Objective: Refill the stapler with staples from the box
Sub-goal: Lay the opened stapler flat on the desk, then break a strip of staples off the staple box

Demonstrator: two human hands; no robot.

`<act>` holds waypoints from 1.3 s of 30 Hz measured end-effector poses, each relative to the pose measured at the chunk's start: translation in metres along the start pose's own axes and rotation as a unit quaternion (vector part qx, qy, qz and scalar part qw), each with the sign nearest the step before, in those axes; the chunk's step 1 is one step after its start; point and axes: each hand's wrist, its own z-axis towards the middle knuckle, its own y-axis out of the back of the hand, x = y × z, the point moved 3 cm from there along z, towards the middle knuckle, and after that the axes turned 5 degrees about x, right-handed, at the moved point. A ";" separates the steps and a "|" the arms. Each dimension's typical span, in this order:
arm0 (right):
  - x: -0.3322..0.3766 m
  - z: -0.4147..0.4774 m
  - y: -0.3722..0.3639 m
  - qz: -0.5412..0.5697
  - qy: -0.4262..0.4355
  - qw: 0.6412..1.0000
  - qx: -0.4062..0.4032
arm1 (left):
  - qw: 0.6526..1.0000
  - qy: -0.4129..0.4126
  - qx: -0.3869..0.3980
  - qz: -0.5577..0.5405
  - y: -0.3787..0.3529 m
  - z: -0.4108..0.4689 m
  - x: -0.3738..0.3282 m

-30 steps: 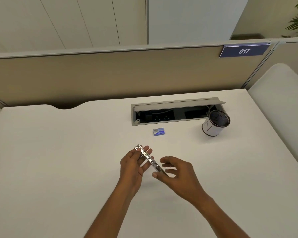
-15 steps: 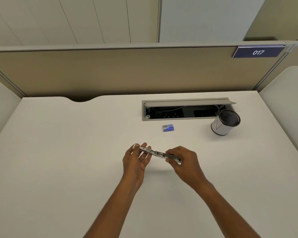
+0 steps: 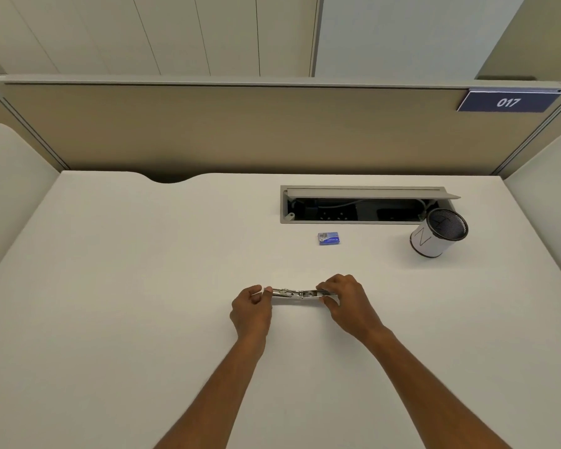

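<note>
Near the middle of the desk (image 3: 136, 286), the left hand (image 3: 251, 309) and right hand (image 3: 345, 303) each pinch one end of the stapler (image 3: 293, 293), covering both tips.

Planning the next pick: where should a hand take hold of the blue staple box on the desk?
Pinch the staple box across its long sides, from above: it lies flat and low on the desk, apart from the cable tray, with bare surface all round.
</note>
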 end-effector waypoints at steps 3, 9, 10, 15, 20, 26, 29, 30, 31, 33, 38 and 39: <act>0.000 0.002 -0.006 -0.018 -0.009 1.000 0.005 | 0.995 -0.048 -0.003 0.084 0.001 0.001 0.000; -0.007 -0.001 -0.017 -0.010 -0.032 0.999 -0.028 | 0.982 -0.107 -0.003 0.155 0.000 0.004 0.002; -0.007 -0.002 -0.019 -0.010 -0.034 0.999 -0.030 | 0.979 -0.117 -0.003 0.164 0.000 0.004 0.002; -0.010 -0.002 -0.024 0.015 -0.033 0.998 -0.045 | 0.961 -0.155 -0.004 0.227 -0.002 0.005 -0.002; -0.011 -0.001 -0.025 0.024 -0.024 0.998 -0.054 | 0.951 -0.156 0.003 0.267 -0.004 0.006 -0.001; -0.016 -0.001 -0.022 0.038 -0.013 0.997 -0.060 | 0.947 -0.148 0.000 0.285 -0.001 0.009 -0.006; -0.024 0.004 -0.011 0.042 -0.025 0.998 -0.026 | 0.947 -0.145 -0.006 0.286 0.000 0.014 -0.014; -0.027 0.006 -0.005 0.056 -0.032 0.998 -0.021 | 0.948 -0.150 -0.009 0.281 -0.001 0.016 -0.018; -0.029 0.009 0.001 0.078 -0.040 0.996 -0.024 | 0.949 -0.156 -0.010 0.273 -0.002 0.017 -0.023; -0.034 0.015 0.017 0.140 -0.061 0.987 -0.045 | 0.950 -0.171 -0.009 0.259 -0.006 0.021 -0.033; -0.043 0.038 0.051 0.238 -0.108 0.958 -0.116 | 0.954 -0.198 0.024 0.223 -0.030 0.031 -0.061; -0.046 0.043 0.056 0.240 -0.115 0.955 -0.128 | 0.954 -0.199 0.033 0.219 -0.036 0.033 -0.065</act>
